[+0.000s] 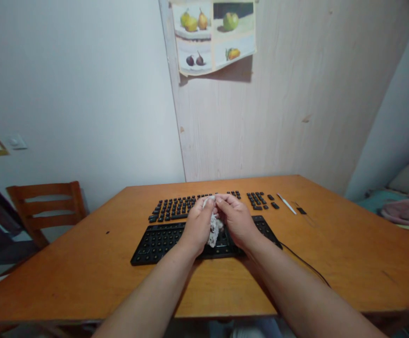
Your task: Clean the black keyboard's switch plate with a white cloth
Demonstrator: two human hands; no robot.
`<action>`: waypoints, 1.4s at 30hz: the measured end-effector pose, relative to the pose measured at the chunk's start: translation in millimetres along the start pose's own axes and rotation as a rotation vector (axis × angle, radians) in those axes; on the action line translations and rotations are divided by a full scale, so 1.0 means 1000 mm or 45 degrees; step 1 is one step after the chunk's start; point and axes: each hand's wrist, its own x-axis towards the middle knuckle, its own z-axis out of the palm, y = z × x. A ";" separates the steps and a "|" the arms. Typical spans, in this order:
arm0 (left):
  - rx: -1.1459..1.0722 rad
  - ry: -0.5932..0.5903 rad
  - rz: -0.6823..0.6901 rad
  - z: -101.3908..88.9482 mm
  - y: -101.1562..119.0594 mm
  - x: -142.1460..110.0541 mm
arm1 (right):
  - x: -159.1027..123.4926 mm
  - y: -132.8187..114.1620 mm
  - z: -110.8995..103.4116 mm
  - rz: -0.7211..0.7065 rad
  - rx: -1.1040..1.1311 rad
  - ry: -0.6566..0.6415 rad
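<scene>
My left hand [198,224] and my right hand [236,219] meet above a black keyboard base [155,241] with its keycaps taken off. Both hands are closed in a pinch on a crumpled white cloth [214,230] that hangs down between them. Something small may be held at the fingertips, but I cannot make it out. Behind the hands, several loose black keycaps [174,208] lie in rows on the wooden table [95,272], with more keycaps [257,200] to the right.
A thin white tool [286,203] and a small black piece [301,211] lie at the back right of the table. The keyboard's cable [306,265] runs off to the right. A wooden chair [46,206] stands at the left. Bedding [405,209] lies at the right.
</scene>
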 end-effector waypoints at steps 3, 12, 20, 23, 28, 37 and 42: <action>-0.093 0.125 -0.003 -0.004 -0.001 0.007 | -0.005 0.000 0.001 -0.178 -0.338 0.093; -0.482 0.285 -0.108 -0.001 0.013 0.018 | -0.009 0.012 0.004 -0.352 -0.989 0.007; -0.438 0.441 -0.131 0.003 0.003 0.026 | -0.015 0.010 0.005 -0.587 -0.968 -0.155; -0.388 0.480 -0.055 -0.008 0.014 0.039 | -0.017 0.006 0.007 -0.578 -0.870 -0.220; -0.477 0.629 0.061 -0.030 0.061 0.082 | -0.012 0.001 0.003 -0.474 -0.721 0.028; 0.105 0.281 0.117 -0.027 0.073 0.090 | -0.007 -0.056 -0.009 -0.353 -0.477 0.297; 0.486 0.024 0.012 -0.032 0.047 0.063 | 0.010 -0.075 -0.056 -0.284 -0.885 0.211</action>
